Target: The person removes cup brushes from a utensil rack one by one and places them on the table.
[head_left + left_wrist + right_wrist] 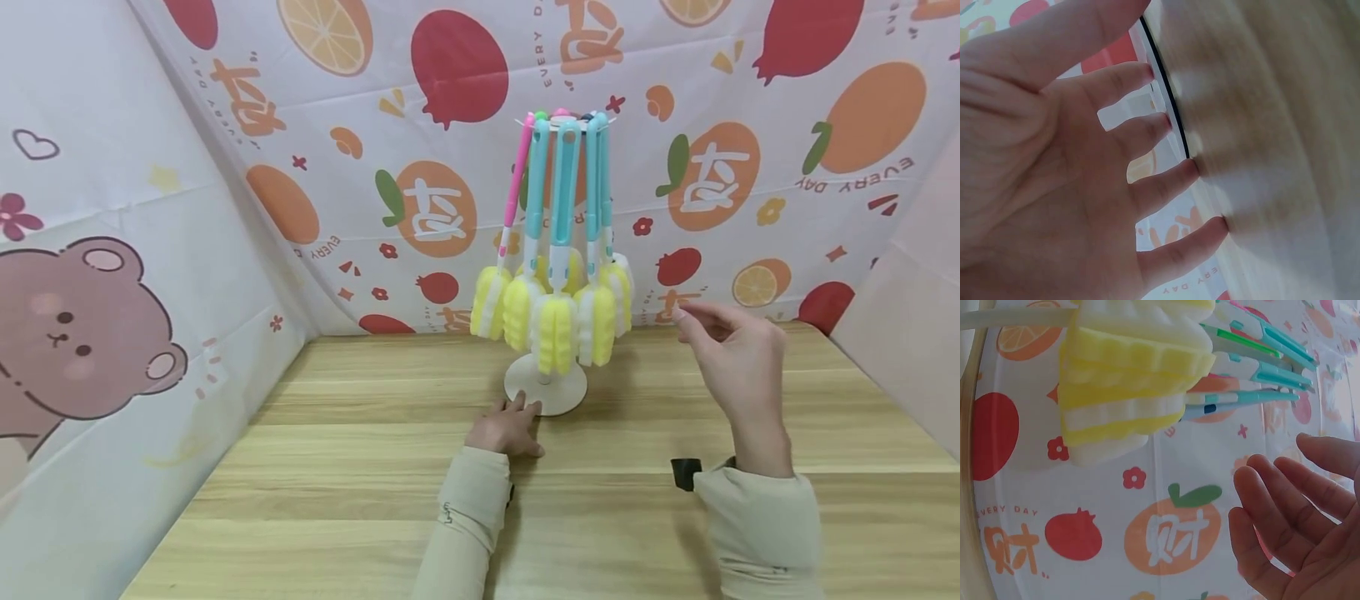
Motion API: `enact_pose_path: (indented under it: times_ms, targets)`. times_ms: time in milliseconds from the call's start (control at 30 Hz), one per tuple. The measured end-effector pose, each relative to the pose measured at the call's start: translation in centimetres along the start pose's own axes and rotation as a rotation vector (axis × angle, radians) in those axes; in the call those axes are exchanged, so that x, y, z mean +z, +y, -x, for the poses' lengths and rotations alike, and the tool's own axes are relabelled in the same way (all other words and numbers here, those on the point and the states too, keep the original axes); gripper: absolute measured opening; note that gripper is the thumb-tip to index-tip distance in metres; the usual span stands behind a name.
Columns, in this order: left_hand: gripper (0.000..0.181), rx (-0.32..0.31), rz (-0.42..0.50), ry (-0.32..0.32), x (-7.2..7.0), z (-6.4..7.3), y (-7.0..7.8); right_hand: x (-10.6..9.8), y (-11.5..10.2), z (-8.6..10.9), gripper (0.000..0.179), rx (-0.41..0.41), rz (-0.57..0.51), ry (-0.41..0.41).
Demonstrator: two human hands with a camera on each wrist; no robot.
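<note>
Yellow-and-white sponge brushes, mostly turquoise-handled, hang around a white stand on the wooden desk. The left hand, fingers spread wide, rests at the stand's near edge; the right hand, fingers loosely curved, hovers right of the brushes, before a fruit-print cloth.

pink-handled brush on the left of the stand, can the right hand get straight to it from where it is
Probably not straight across: the right hand looks empty, but teal-handled brushes hang between it and the pink-handled brush, so it would likely have to go around.
</note>
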State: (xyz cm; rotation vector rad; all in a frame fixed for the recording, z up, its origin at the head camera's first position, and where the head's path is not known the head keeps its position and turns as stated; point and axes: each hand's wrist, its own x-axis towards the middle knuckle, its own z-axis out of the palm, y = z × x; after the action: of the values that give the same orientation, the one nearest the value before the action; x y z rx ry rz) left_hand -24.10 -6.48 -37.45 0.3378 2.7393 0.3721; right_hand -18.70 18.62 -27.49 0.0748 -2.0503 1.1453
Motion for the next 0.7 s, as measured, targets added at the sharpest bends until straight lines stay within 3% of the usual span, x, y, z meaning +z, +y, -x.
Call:
enact_pose_path:
  times_ms: [167,433,700]
  targets:
    - [0.073,-0.003,0.002,-0.004,0.0,0.0,0.0,0.7,-0.5,-1.1,0.018,-0.079,0.004,-0.027]
    - [0.073,0.004,0.004,0.005,0.0,-0.1,0.2,1.7,-1.0,-1.9,0.018,-0.101,-0.057,-0.063]
    - [0.073,-0.004,0.001,-0.002,0.0,-0.1,0.1,3.6,-0.5,-2.5,0.014,-0.154,-0.048,0.034]
